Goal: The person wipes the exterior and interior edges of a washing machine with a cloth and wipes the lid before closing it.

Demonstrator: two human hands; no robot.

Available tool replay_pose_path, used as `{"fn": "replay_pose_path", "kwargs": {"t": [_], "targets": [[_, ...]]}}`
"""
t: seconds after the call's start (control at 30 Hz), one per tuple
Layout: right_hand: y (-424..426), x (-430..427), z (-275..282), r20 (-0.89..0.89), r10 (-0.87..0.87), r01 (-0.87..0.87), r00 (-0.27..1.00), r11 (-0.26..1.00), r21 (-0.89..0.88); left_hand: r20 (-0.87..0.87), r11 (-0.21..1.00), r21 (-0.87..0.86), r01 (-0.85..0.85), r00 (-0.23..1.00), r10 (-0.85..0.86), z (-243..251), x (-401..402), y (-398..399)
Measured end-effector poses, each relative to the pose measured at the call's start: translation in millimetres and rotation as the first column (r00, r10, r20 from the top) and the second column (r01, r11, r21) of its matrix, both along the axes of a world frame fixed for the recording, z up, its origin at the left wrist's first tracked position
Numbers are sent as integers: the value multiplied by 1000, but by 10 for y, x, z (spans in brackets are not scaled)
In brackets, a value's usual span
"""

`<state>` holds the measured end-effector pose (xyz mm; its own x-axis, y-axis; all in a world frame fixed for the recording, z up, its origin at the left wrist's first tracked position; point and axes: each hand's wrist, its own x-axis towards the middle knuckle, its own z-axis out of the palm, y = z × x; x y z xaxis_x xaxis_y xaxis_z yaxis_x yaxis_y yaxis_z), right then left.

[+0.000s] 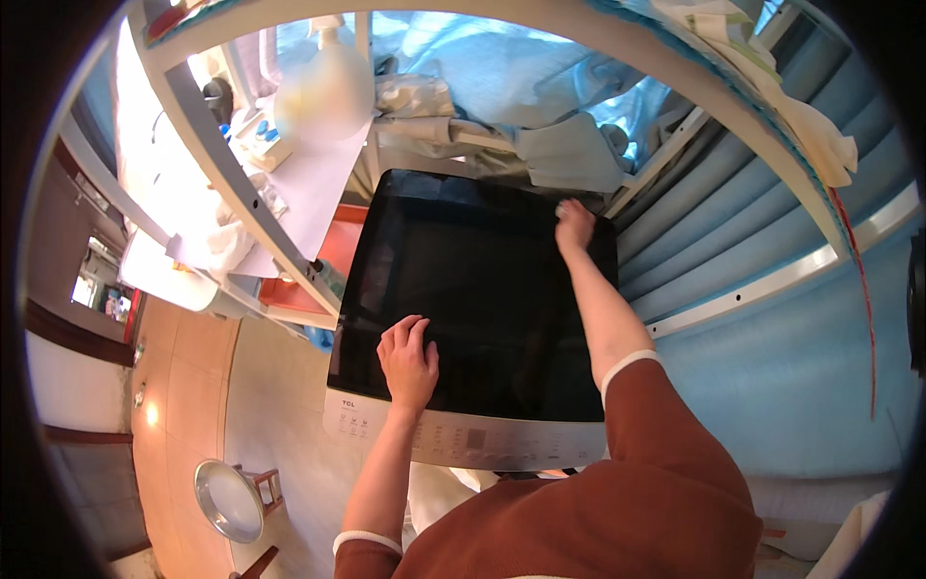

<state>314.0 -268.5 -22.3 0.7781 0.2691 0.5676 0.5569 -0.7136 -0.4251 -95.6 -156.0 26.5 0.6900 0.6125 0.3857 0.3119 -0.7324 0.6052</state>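
Note:
A top-load TCL washing machine stands before me, its dark glossy lid (477, 289) down. Along its near edge runs a silver control panel (506, 441) with buttons and a small display. My left hand (411, 362) is over the lid's near left part, fingers apart and slightly bent, holding nothing; whether it touches the lid is unclear. My right hand (576, 223) reaches to the far right corner of the machine, blurred, with its fingers curled. What lies under those fingers is hidden, so any hold cannot be made out.
A white metal frame (255, 204) curves around the machine. Left of it are a table (325, 174) with a pump bottle (325, 87) and an orange-red surface (347, 239). Blue curtain fabric (694, 195) hangs at right. A metal basin (229, 501) rests on a wooden stool (269, 488) lower left.

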Motion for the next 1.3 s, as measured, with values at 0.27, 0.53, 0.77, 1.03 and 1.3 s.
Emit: {"fn": "replay_pose_path", "kwargs": {"t": [0.27,0.53,0.77,1.03,1.3], "targets": [[2103,-1628,180,79,636,-640,767,768,29,6,1000,12,0,1000,0,1,-19,12],[2398,-1674,258,89,934,-924,345,355,-143,14,1000,-28,13,1000,-13,36,-24,1],[2802,-971,300,-231,541,-588,809,740,-326,6,1000,-19,-8,1000,8,24,-55,35],[2781,-1455,146,0,888,-854,460,442,-275,34,999,-36,-4,999,5,2,-41,36],[1755,-2524,402,56,991,-992,122,124,-29,3,1000,-1,-2,1000,2,-33,-65,67]]}}
